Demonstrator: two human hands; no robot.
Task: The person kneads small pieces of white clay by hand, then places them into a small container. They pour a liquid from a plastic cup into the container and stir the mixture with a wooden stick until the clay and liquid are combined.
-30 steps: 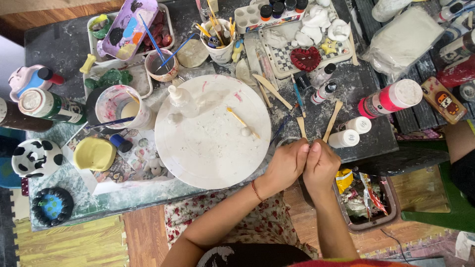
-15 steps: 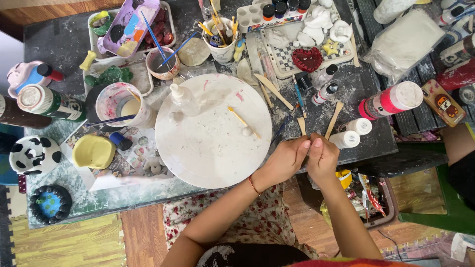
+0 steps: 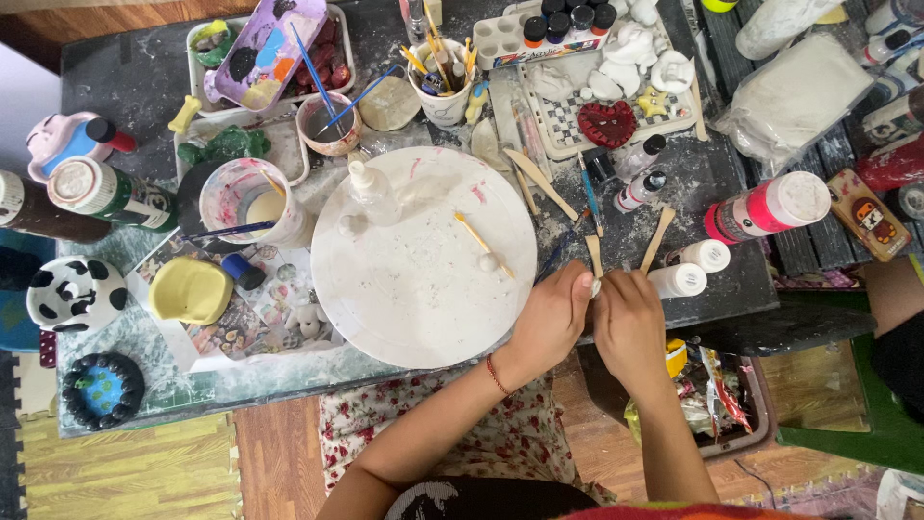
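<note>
My left hand (image 3: 551,321) and my right hand (image 3: 628,323) meet at the right rim of a round white board (image 3: 404,279), fingertips pinched together on a small white clay piece (image 3: 597,286). A thin wooden stick (image 3: 595,255) rises between the fingers; which hand grips it I cannot tell. On the board lie a yellow-handled tool with a small clay ball (image 3: 481,246) and a clear squeeze bottle (image 3: 373,193).
Wooden modelling tools (image 3: 539,181) lie beside the board. Paint bottles (image 3: 765,209) stand to the right, a water cup (image 3: 252,200) and yellow dish (image 3: 190,290) to the left. Brush cups, a palette and a tray with clay figures (image 3: 616,87) fill the back. Another person's arm (image 3: 890,289) at far right.
Both hands stay pressed together at the board's right edge, shifting slightly while working the small clay piece. The camera view drifted a little. Nothing else on the table has moved.
</note>
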